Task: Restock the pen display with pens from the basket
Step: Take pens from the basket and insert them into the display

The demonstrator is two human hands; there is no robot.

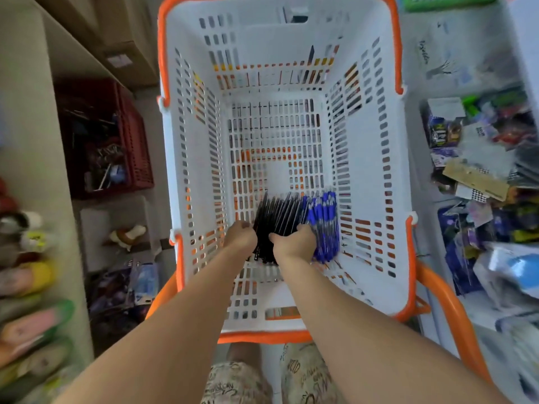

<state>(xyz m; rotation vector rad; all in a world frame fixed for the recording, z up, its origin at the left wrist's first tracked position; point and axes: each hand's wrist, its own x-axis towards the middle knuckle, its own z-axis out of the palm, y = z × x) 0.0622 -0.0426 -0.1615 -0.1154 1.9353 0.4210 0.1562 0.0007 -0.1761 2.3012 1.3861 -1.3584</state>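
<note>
Inside white basket (pixel 186 118), both hands, left hand (pixel 239 235), right hand (pixel 293 242), gripping black pens (pixel 280 212) lying lengthwise

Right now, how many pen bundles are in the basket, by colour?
Black pens: 1 bundle, both hands on it (left hand, right hand)
Blue pens: 1 bundle, beside the black one
Total: 2 bundles in the basket. Single pens are too blurred to count.

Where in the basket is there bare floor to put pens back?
The basket floor is bare across its far half and along the left wall. The near right corner is crowded: black pens, blue pens, with left hand and right hand on them.
</note>
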